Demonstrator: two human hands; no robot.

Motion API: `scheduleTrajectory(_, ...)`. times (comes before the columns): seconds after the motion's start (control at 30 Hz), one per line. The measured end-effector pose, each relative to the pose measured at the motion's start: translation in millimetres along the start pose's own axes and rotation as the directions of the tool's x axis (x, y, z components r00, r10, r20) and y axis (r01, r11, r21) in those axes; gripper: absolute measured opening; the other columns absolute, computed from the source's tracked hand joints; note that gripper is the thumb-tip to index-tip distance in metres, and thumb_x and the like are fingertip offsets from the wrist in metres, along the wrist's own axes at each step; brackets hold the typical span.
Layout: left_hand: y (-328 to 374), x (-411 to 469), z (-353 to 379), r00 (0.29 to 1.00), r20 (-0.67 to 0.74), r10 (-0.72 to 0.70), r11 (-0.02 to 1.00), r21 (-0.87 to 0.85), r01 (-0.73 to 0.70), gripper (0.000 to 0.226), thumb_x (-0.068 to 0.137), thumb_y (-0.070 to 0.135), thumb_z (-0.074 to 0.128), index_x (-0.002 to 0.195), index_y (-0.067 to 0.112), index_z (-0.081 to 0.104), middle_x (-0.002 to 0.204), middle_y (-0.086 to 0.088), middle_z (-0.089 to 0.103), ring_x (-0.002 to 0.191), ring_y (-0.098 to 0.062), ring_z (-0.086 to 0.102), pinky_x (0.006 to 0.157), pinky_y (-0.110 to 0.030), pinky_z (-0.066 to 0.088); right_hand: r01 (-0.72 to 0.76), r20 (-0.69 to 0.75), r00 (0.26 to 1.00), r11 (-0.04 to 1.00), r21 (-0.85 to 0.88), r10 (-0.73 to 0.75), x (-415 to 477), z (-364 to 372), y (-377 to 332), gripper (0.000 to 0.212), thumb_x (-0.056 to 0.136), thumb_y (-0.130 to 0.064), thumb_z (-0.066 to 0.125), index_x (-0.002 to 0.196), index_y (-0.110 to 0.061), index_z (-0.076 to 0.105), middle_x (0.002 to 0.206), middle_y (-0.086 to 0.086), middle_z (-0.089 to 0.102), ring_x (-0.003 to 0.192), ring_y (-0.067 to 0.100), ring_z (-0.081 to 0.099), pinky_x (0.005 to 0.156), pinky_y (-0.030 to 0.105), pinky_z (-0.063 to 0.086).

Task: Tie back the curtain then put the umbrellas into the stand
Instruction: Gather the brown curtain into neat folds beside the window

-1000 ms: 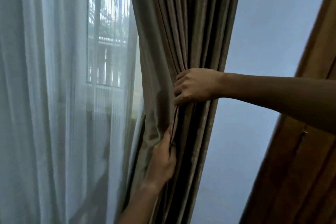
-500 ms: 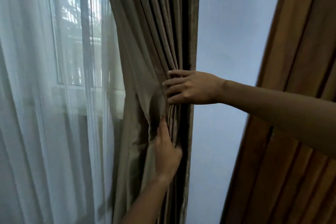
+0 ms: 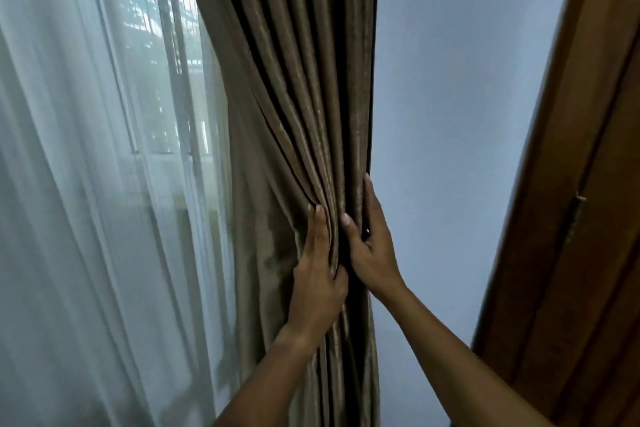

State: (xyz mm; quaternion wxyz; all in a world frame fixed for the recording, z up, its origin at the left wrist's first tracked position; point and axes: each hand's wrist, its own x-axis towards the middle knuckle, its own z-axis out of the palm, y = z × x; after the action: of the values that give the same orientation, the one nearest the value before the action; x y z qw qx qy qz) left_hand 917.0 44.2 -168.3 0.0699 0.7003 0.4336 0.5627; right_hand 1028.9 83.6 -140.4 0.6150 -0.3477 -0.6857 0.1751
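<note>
At the gathered waist of the brown curtain [image 3: 298, 107], both hands hold the cloth side by side, nearly touching. The left hand [image 3: 317, 282] lies on the front of the bundle with its fingers [image 3: 318, 218] straight and pointing up along the folds. Its thumb curls round a narrow group of pleats, which run between thumb and palm. The right hand [image 3: 374, 250] grips the right-hand edge of the bundle. Its thumb presses on the front of the pleats and one finger runs straight up the outer edge. The remaining fingers curl round behind the cloth, where they are mostly hidden.

Above the grip, the curtain spreads upward and to the left into broad vertical folds. Below the grip, it hangs straight down between the two forearms, which enter from the lower edge of the view.

Left of the grip, a white sheer [image 3: 69, 201] hangs just beside the curtain. A window [image 3: 162, 87] shows through the sheer, up and to the left. Right of the grip, a plain pale wall [image 3: 467, 97] lies just beside the curtain's edge. Farther right, well apart from the hands, stands a brown wooden panel [image 3: 588, 236], tilted in the view.
</note>
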Motion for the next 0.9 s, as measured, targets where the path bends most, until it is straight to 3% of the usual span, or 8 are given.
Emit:
scheduleTrajectory(0.13, -1.8, -4.7, -9.7, 1.000, -0.023, 0.002, 1.000, 0.007, -0.002, 0.114, 0.092, -0.004, 0.057, 0.146, 0.062, -0.018, 0.167, 0.013, 0.010, 0.145, 0.018, 0.013, 0.114, -0.008, 0.025, -0.012, 0.080, 0.997, 0.999, 0.031, 0.009, 5.7, 12.2, -6.2, 0.065, 0.106, -0.027, 0.048, 0.154, -0.052, 0.012, 0.143, -0.049, 0.036, 0.136, -0.013, 0.044, 0.113, 0.016, 0.038)
scheduleTrajectory(0.27, -6.4, -9.7, -21.8, 0.999, -0.038, 0.004, 1.000, -0.027, -0.005, 0.114, 0.091, -0.007, 0.059, 0.149, 0.058, -0.014, 0.167, 0.012, 0.016, 0.150, 0.002, 0.021, 0.118, -0.013, 0.024, 0.035, 0.055, 0.998, 0.999, -0.012, -0.035, -1.7, 21.9, 0.2, 0.065, 0.103, -0.037, 0.047, 0.156, -0.051, 0.012, 0.146, -0.034, 0.037, 0.140, 0.000, 0.039, 0.121, 0.036, 0.035)
scheduleTrajectory(0.37, -9.0, -15.1, -31.0, 0.996, -0.072, 0.061, 0.997, -0.033, -0.064, 0.113, 0.092, -0.008, 0.060, 0.151, 0.056, -0.012, 0.161, 0.035, 0.013, 0.148, 0.008, 0.020, 0.116, -0.009, 0.021, 0.191, -0.069, 0.977, 0.975, -0.116, -0.199, -6.8, 26.9, 6.9, 0.071, 0.097, -0.046, 0.057, 0.157, -0.044, 0.020, 0.163, -0.012, 0.023, 0.154, 0.018, 0.020, 0.126, 0.045, 0.023)
scheduleTrajectory(0.5, -14.8, -15.8, -39.3, 0.993, -0.079, 0.087, 0.996, 0.000, -0.087, 0.110, 0.093, -0.004, 0.063, 0.153, 0.054, -0.009, 0.155, 0.047, 0.005, 0.147, 0.014, 0.014, 0.114, -0.003, 0.016, 0.010, -0.189, 0.982, 0.985, 0.170, 0.022, 5.4, 30.5, 8.5, 0.088, 0.082, -0.059, 0.067, 0.155, -0.042, 0.022, 0.168, 0.000, 0.003, 0.156, 0.005, 0.008, 0.120, 0.014, 0.023)
scheduleTrajectory(0.63, -16.8, -13.1, -43.3, 0.992, -0.067, 0.103, 0.995, 0.002, -0.104, 0.106, 0.094, -0.001, 0.063, 0.153, 0.053, -0.007, 0.157, 0.044, 0.006, 0.149, 0.011, 0.014, 0.116, -0.005, 0.015, -0.053, -0.058, 0.995, 0.945, 0.322, 0.075, 17.9, 28.2, 12.0, 0.093, 0.088, -0.049, 0.066, 0.162, -0.023, 0.015, 0.166, -0.008, 0.026, 0.152, 0.007, 0.029, 0.126, 0.043, 0.027)
scheduleTrajectory(0.7, -17.2, -11.9, -45.4, 0.993, -0.052, 0.102, 0.995, -0.017, -0.103, 0.105, 0.095, -0.001, 0.062, 0.153, 0.052, -0.007, 0.158, 0.043, 0.008, 0.149, 0.010, 0.015, 0.116, -0.007, 0.017, -0.043, 0.001, 0.999, 0.956, 0.290, 0.045, 11.4, 29.2, 5.3, 0.085, 0.094, -0.037, 0.060, 0.162, -0.022, 0.012, 0.162, -0.021, 0.032, 0.148, 0.001, 0.035, 0.125, 0.036, 0.029)
scheduleTrajectory(0.77, -18.8, -11.4, -47.1, 0.996, -0.033, 0.078, 0.996, -0.037, -0.079, 0.102, 0.096, 0.001, 0.060, 0.154, 0.051, -0.008, 0.160, 0.035, 0.013, 0.150, 0.004, 0.021, 0.119, -0.013, 0.021, -0.019, 0.037, 0.999, 0.980, 0.196, 0.012, -2.6, 31.3, -3.1, 0.077, 0.099, -0.033, 0.054, 0.160, -0.033, 0.007, 0.152, -0.038, 0.037, 0.141, -0.008, 0.041, 0.119, 0.024, 0.036)
scheduleTrajectory(0.9, -19.2, -23.3, -50.5, 0.998, -0.024, 0.056, 0.998, -0.042, -0.057, 0.099, 0.097, -0.003, 0.056, 0.156, 0.044, -0.010, 0.162, 0.035, 0.007, 0.152, 0.001, 0.017, 0.119, -0.011, 0.018, 0.123, 0.044, 0.991, 0.992, -0.009, -0.123, -29.7, 37.4, -25.1, 0.063, 0.100, -0.063, 0.035, 0.151, -0.063, -0.003, 0.161, -0.019, 0.034, 0.143, 0.009, 0.045, 0.113, 0.048, 0.044)
